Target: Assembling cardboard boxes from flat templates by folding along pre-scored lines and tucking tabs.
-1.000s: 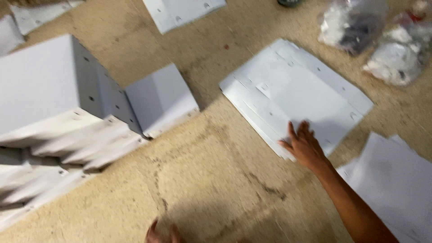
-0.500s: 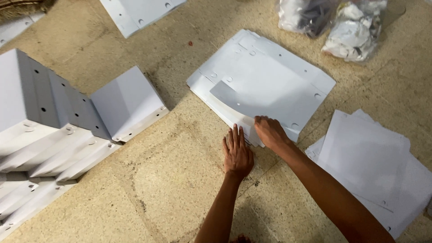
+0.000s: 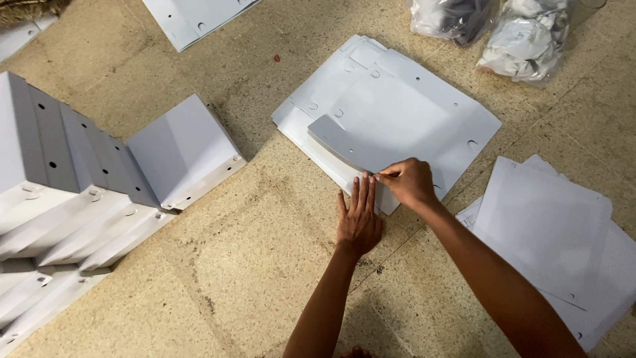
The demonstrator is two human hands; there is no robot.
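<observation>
A stack of flat white cardboard box blanks point(image 3: 397, 106) lies on the stone floor ahead of me. My right hand point(image 3: 409, 182) pinches the near edge of the top blank, whose flap point(image 3: 344, 142) is lifted and curled up. Flat beside it, my left hand point(image 3: 359, 215) rests with fingers together, its fingertips pressing the stack's near edge.
Several folded white boxes point(image 3: 73, 179) stand in a row at the left. More flat white sheets point(image 3: 556, 232) lie at the right, another blank point(image 3: 192, 16) at the top. Two clear plastic bags point(image 3: 510, 33) of crumpled material sit at the top right.
My left hand came up from the bottom edge and settled at the stack's near edge. My right hand closed on the top blank's edge and its flap has lifted.
</observation>
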